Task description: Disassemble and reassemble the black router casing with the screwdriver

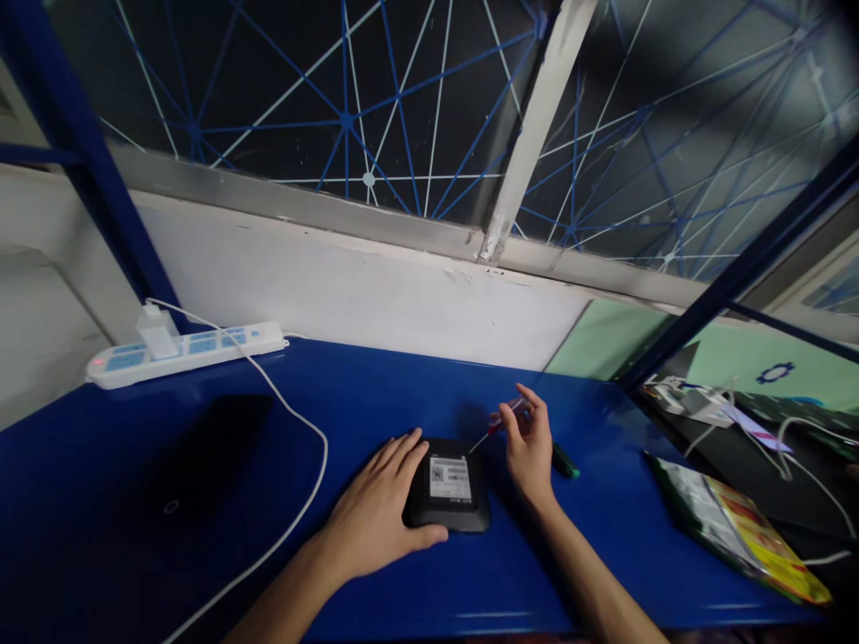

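A flat black box-shaped device with a white printed label lies on the blue table. My left hand rests on its left side, with the fingers stretched over the far edge and the thumb along the near edge. Between the fingertips of my right hand is a screwdriver with a reddish, see-through handle. Its thin shaft slants down to the device's far right corner, near the label. Whether the tip sits in a screw is too small to tell. Just right of that hand lies a dark green-tipped object, partly hidden.
A white power strip with a plugged-in charger stands at the back left. Its white cable crosses the table beside a dark flat object. To the right are a colourful packet and a black surface with loose cables.
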The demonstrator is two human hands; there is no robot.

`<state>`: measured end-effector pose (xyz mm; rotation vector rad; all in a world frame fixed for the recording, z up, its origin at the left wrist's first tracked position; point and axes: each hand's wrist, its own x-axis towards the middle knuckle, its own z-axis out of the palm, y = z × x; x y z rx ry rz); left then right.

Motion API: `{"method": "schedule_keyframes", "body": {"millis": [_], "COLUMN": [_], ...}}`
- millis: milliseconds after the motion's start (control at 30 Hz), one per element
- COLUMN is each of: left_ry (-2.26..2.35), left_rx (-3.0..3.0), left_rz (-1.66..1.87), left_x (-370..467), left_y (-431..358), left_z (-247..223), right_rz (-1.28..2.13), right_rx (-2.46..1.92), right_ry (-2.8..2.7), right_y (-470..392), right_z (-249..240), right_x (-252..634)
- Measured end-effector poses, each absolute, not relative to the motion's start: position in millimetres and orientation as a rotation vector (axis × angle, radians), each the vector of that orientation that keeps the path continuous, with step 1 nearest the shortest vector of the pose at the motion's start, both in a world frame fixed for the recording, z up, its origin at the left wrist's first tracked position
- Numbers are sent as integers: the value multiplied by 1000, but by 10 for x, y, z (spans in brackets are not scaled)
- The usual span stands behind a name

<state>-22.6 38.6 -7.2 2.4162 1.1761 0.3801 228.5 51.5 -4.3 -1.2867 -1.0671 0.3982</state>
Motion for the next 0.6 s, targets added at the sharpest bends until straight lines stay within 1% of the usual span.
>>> {"method": "schedule_keyframes", "body": {"millis": [367,600], "left_ry": [1134,1133], "left_rx": [2438,2444], "left_rz": [442,418], "left_x": [-229,-230], "left_y": [380,382], "left_z": [-122,-109], "right_rz": [513,440], "right_rx": [-1177,-1221], "right_ry": [-1089,-1072], "right_y": [474,481], "right_z": [-48,-13], "right_x": [2279,2252]}}
